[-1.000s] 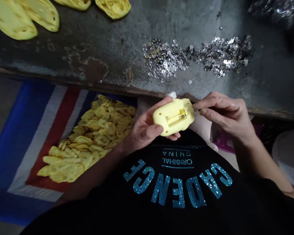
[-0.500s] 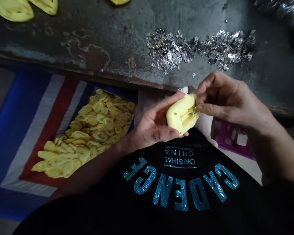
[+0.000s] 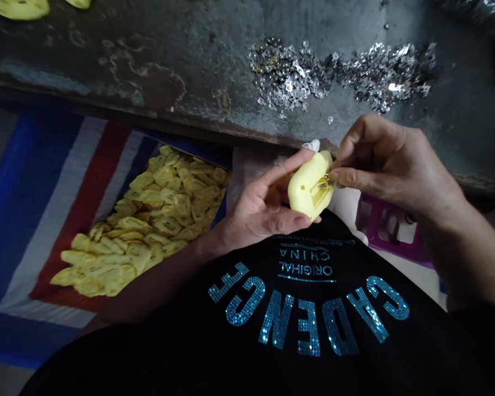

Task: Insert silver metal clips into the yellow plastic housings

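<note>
In my left hand (image 3: 268, 212), above my lap, is a pale yellow plastic shell (image 3: 303, 184) with a rectangular slot like a battery compartment facing up. A white wrap covers one fingertip of that hand. My right hand (image 3: 379, 159) pinches at the slot's right end, thumb and forefinger together. A bit of shiny metal (image 3: 324, 182) shows inside the slot near the thumb; whatever sits between the fingertips is hidden. Small silver metal clips (image 3: 289, 77) lie heaped on the worn metal bench (image 3: 214, 33) beyond my hands.
At left, a striped cloth-lined container (image 3: 72, 209) holds many yellow plastic pieces (image 3: 148, 220). A purple plastic stool or basket (image 3: 371, 225) is partly hidden behind my right forearm. More yellow pieces (image 3: 20, 6) lie at the bench's far left. Clear plastic wrapping (image 3: 482, 8) is at upper right.
The yellow shell has tilted a little and shifted slightly right and up in view with my left hand. My right thumb and forefinger stay pinched at its slot.
</note>
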`<state>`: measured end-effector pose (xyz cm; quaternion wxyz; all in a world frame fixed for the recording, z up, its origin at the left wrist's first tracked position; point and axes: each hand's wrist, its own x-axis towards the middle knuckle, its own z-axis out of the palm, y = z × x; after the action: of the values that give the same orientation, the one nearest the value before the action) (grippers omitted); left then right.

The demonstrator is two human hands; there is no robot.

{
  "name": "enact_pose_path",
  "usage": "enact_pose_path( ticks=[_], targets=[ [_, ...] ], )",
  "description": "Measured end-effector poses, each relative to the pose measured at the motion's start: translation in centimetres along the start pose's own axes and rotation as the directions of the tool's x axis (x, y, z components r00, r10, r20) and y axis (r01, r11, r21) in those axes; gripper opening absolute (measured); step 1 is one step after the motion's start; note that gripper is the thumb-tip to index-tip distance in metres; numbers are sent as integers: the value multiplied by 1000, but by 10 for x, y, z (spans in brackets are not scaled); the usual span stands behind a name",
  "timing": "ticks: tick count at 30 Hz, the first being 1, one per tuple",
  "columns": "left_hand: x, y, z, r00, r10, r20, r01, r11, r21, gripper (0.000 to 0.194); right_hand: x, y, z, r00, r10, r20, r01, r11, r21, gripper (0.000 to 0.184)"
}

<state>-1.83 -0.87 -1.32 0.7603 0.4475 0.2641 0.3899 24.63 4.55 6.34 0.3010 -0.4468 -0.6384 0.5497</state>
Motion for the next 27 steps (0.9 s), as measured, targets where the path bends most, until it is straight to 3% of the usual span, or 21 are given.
enact_pose_path(
  ticks=[4, 7, 9, 12, 14, 16, 18, 19, 21, 23, 27],
  targets=[
    [2, 0, -1, 1000, -11, 5, 11, 997, -76, 82, -12, 2, 2, 997, -40, -70, 41, 999, 14, 34],
    [2, 0, -1, 1000, -13, 8, 14, 993, -120, 80, -23, 6, 3, 976, -162, -144, 135, 973, -185, 18],
    [2, 0, 0, 1000, -1, 10, 2, 989, -145, 76, -30, 10, 8, 936, -327, -133, 245, 874, -420, 8],
    [2, 0, 2, 1000, -20, -10, 18, 990, -138, 83, -37, 17, 17, 864, -501, -47, 359, 679, -641, 23],
    [2, 0, 4, 999, -41, -19, 38, 992, -121, 90, -40, 23, 22, 843, -537, -27, 375, 622, -687, 29],
    [1, 0, 6, 999, -40, -14, 38, 993, -108, 90, -39, 28, 22, 860, -505, -74, 340, 675, -655, 25],
    [0, -1, 7, 1000, -10, -1, 10, 996, -92, 86, -36, 33, 17, 892, -412, -187, 263, 808, -528, 12],
    [-1, -2, 7, 1000, 8, 7, -8, 997, -74, 85, -33, 36, 14, 913, -337, -230, 213, 875, -435, 16],
    [-3, -5, 7, 999, 41, 22, -41, 999, 0, 88, -26, 42, 7, 955, -180, -234, 124, 965, -232, 42],
    [-4, -7, 7, 997, 61, 46, -66, 991, 116, 96, -20, 45, 2, 985, -71, -156, 62, 996, -59, 58],
    [0, -3, 15, 993, 90, 75, -112, 923, 369, 103, -16, 48, 3, 989, -51, -138, 61, 996, 71, 57]
  ],
)
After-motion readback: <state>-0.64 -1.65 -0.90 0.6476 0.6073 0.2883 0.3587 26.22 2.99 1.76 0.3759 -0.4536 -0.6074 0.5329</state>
